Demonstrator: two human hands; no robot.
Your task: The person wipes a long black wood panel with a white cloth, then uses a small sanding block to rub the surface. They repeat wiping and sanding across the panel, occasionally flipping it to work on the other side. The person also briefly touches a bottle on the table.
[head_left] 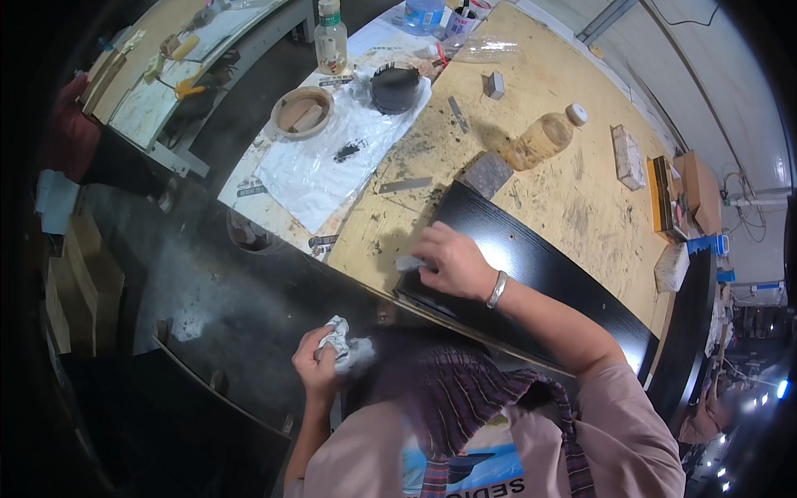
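Observation:
A glossy black board (pixel 531 274) lies along the near edge of the wooden worktable. My right hand (pixel 455 261) is over its left end, fingers bent and closed on a small pale piece (pixel 409 263), perhaps cloth or paper. Its exact kind is too small to tell. Off the table's edge, in front of my apron, my left hand (pixel 315 363) grips a crumpled white rag (pixel 342 344). A grey block (pixel 486 174) sits against the board's far corner. Beside it a flat metal scraper blade (pixel 406 185) rests on the stained tabletop.
On the white plastic sheet (pixel 290 187) stand a black-coated pot (pixel 394 89) and a round brown dish (pixel 302 112). A capped bottle (pixel 544 141) lies behind the grey block. A clear bottle (pixel 330 41) stands at the back. A person in red (pixel 70 137) is at far left.

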